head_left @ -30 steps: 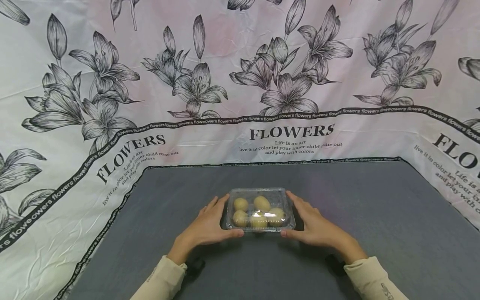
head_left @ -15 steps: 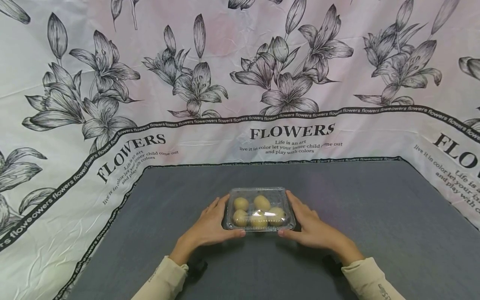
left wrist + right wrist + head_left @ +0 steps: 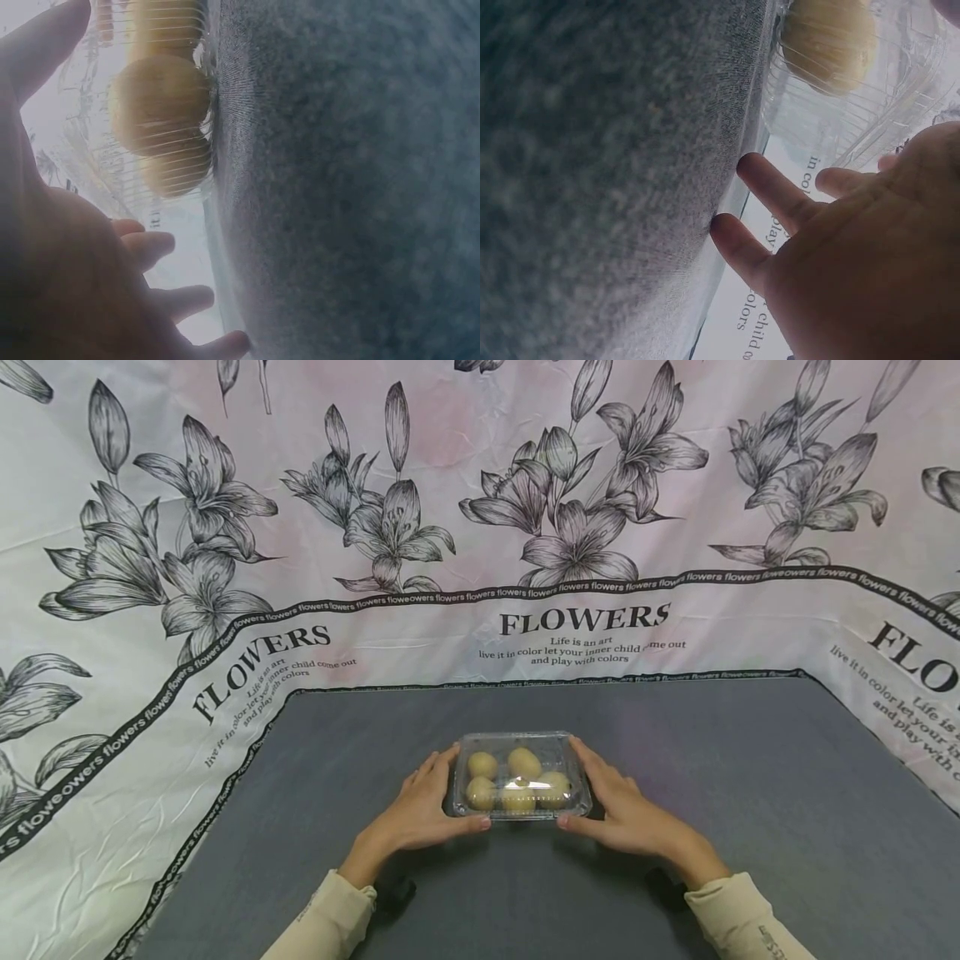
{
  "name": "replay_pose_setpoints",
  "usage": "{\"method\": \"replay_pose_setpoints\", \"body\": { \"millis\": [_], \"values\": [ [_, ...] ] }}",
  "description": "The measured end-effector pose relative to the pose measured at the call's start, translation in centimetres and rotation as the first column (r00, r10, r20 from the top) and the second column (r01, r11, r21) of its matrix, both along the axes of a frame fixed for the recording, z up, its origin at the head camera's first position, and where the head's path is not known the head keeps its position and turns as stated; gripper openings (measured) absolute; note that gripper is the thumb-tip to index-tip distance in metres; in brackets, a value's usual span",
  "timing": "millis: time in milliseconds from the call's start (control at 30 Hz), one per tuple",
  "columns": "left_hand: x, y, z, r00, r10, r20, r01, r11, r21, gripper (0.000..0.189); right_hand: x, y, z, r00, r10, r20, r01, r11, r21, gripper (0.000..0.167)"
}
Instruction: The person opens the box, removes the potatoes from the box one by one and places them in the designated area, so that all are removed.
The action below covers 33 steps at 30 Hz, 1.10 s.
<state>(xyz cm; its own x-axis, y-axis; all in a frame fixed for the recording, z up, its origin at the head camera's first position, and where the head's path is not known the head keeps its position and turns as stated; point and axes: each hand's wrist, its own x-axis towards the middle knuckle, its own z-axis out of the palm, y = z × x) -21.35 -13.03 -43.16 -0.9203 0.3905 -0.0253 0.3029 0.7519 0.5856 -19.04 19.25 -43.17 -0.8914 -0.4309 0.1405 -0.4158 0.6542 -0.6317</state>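
Note:
A clear plastic clamshell box [image 3: 551, 748] sits on the grey table, its lid down. Inside it lie several pale yellow, roundish things [image 3: 524, 763], like small fruits or potatoes. My left hand [image 3: 420, 814] holds the box's left side, thumb at the near corner and forefinger at the far one. Mirroring it, my right hand [image 3: 630, 814] holds the right side. In the left wrist view, a yellow round thing [image 3: 161, 105] shows through the ribbed wall, beside spread fingers [image 3: 184, 300]. Fingertips [image 3: 731, 229] of the right hand reach down to the table surface in the right wrist view.
The grey table [image 3: 300, 743] stretches out around the box. Behind it and at both sides hangs a white cloth [image 3: 420, 652] printed with black lilies and lettering. Dark objects [image 3: 393, 897] show under both wrists.
The right thumb has shifted slightly inward along the box's near edge since a second ago. The head view has tilted down or up a little; the box stays in place between both hands.

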Motion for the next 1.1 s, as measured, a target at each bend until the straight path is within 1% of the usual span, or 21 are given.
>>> {"method": "replay_pose_setpoints", "body": {
  "millis": [100,267,367,467,567,633,867,1100],
  "values": [
    [-0.04,-0.06,-0.05,1.0,-0.004,0.0,0.004,1.0,0.02,0.119,-0.11,0.03,-0.14,1.0,0.007,-0.012,-0.007,1.0,0.002,0.101],
    [-0.39,-0.15,-0.26,0.999,-0.022,-0.024,0.023,0.997,0.073,0.119,-0.19,0.07,-0.13,1.0,0.008,-0.009,-0.008,1.0,0.002,0.099],
    [-0.57,-0.24,-0.44,0.999,-0.028,-0.035,0.031,0.995,0.097,0.111,-0.2,0.09,-0.12,1.0,0.008,-0.014,-0.008,1.0,0.006,0.099],
    [-0.55,-0.27,-0.43,0.999,-0.03,-0.027,0.032,0.993,0.116,0.1,-0.23,0.09,-0.13,1.0,0.007,-0.015,-0.007,1.0,0.01,0.099],
    [-0.56,-0.31,-0.42,0.999,-0.034,-0.018,0.036,0.991,0.126,0.096,-0.23,0.07,-0.1,1.0,0.005,-0.001,-0.005,1.0,0.01,0.099],
    [-0.59,-0.35,-0.43,0.999,-0.033,-0.012,0.034,0.991,0.129,0.098,-0.24,0.04,-0.1,1.0,0.004,0.006,-0.004,1.0,0.011,0.099],
    [-0.86,-0.48,-0.52,0.998,-0.058,-0.015,0.059,0.986,0.154,0.122,-0.23,-0.06,-0.08,1.0,0.0,0.01,0.0,1.0,0.014,0.1],
    [-0.94,-0.67,-0.48,0.997,-0.079,-0.005,0.079,0.986,0.146,0.117,-0.23,-0.12,-0.09,1.0,0.003,-0.012,-0.002,1.0,0.014,0.1]
  ]
}}
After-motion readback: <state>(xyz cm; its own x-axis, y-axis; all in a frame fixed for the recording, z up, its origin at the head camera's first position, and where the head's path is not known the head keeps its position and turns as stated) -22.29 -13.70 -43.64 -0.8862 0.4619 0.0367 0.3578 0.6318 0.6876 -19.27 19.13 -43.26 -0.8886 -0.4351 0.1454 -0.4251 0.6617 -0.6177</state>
